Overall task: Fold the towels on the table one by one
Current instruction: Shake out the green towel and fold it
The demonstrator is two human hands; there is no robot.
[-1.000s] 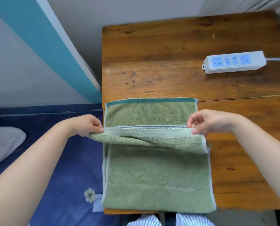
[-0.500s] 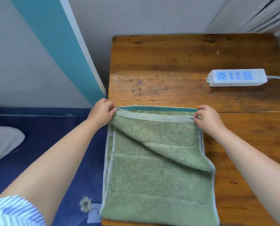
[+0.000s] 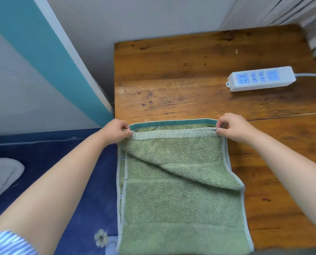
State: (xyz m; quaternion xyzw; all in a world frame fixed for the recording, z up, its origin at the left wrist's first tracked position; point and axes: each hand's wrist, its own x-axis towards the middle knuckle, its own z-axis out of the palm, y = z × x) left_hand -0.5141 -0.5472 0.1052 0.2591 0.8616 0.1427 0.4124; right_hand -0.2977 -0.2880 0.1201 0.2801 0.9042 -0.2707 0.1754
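Observation:
A green towel (image 3: 179, 203) with pale edging lies on the near left part of the wooden table (image 3: 190, 70). Its upper layer is folded away from me, and the pale hem sits just short of the far teal-edged end. My left hand (image 3: 116, 132) pinches the left corner of that hem. My right hand (image 3: 232, 128) pinches the right corner. The folded flap sags in a diagonal crease toward the right edge.
A white power strip (image 3: 260, 79) with blue sockets lies at the far right of the table, its cable running off right. A dark blue bedsheet (image 3: 65, 181) lies left of the table, with a grey cloth (image 3: 0, 173) on it. A wall stands behind.
Both hands carried the towel's hem from mid-towel away from me to the far end, folding the upper layer over. In the last half second they hardly moved.

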